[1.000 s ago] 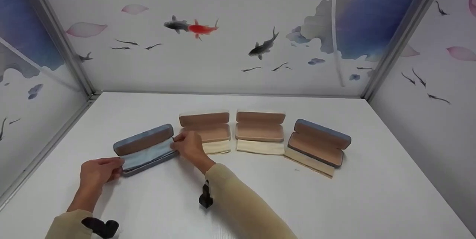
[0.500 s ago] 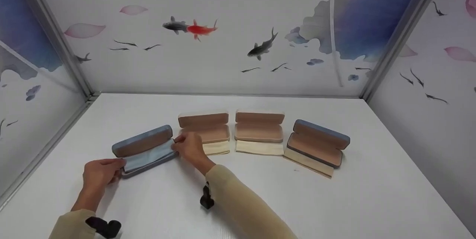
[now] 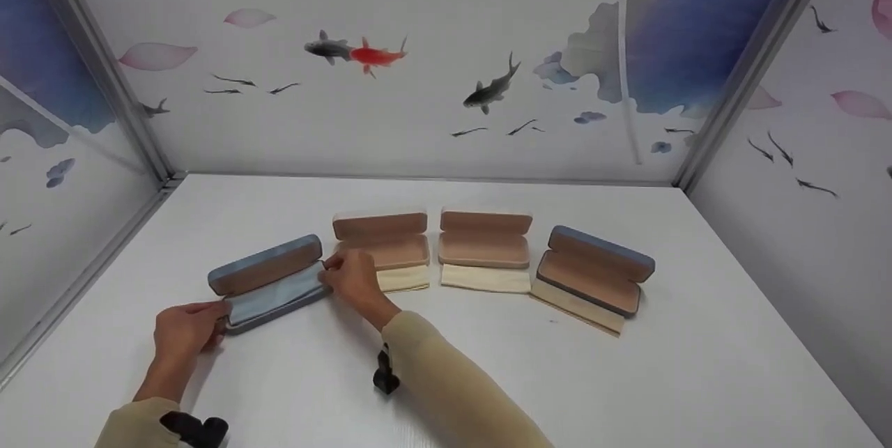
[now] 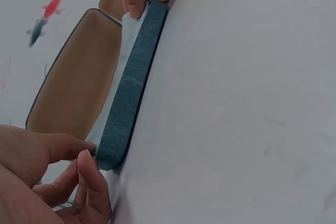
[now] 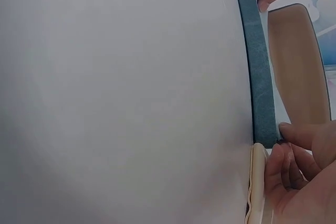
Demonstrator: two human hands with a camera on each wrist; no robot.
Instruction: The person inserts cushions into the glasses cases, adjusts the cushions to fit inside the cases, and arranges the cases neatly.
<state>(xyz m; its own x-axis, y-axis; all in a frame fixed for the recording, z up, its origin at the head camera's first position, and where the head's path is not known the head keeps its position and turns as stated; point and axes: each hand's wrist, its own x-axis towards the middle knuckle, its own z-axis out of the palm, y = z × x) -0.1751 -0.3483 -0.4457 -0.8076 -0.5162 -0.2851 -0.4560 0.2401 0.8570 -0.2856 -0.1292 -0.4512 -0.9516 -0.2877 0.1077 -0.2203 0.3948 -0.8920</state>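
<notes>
At the table's left lies an open blue glasses case [image 3: 268, 265] with a tan lining, its lid tilted up at the back. A folded light blue cloth [image 3: 275, 294] lies along its lower half. My left hand [image 3: 182, 329] pinches the cloth's left end at the case's end, thumb on top, as the left wrist view shows. With its thumb over the cloth, my right hand [image 3: 354, 284] pinches the opposite end. Both wrist views show the teal front wall [image 4: 131, 82] of the case, with only a strip of cloth [image 5: 280, 109] above it.
Two pale open glasses cases [image 3: 382, 225] [image 3: 484, 251] stand mid-table, a folded cream cloth [image 3: 486, 279] before each. To the right is another blue case [image 3: 592, 281] with a beige cloth [image 3: 578, 309]. Printed panels [image 3: 418, 134] wall the white table [image 3: 446, 378].
Both hands stay at the ends of the light blue cloth, with only slight shifts of the left hand. The cases and other cloths keep their places.
</notes>
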